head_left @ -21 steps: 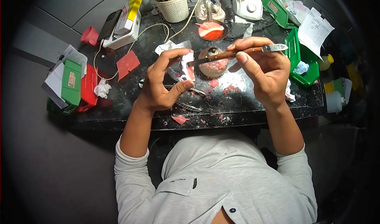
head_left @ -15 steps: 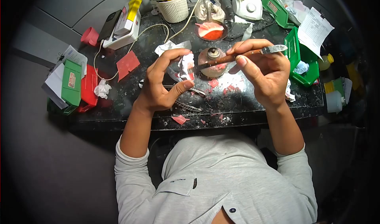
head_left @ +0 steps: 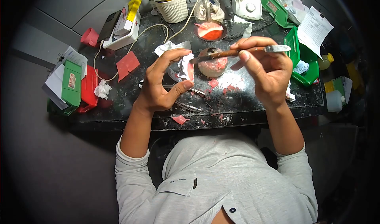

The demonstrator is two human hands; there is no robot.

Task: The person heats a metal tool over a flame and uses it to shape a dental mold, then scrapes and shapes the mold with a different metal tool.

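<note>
My left hand (head_left: 158,83) grips a white plaster dental cast (head_left: 184,67) between thumb and fingers, with pink wax along its right side. In my right hand (head_left: 269,71) is a wax knife (head_left: 227,53) with a brown handle, held almost level. Its dark end reaches the cast's upper right edge, while the pale, spoon-shaped end sticks out past my fingers to the right. Behind the knife stands a round spirit lamp (head_left: 212,67), its metal top partly covered by the handle. Pink wax scraps (head_left: 213,83) lie below the lamp.
A pink wax sheet (head_left: 128,64) lies left of my hands. Metal instruments (head_left: 188,106) and another wax piece (head_left: 180,119) are near the front edge. At the back are a dish of red wax (head_left: 211,33) and a white basket (head_left: 173,11). Green boxes (head_left: 306,71) stand at right.
The knife's dark end has risen to the cast's upper edge, and the handle now lies more level across the lamp's top. The cast has turned slightly, showing more pink.
</note>
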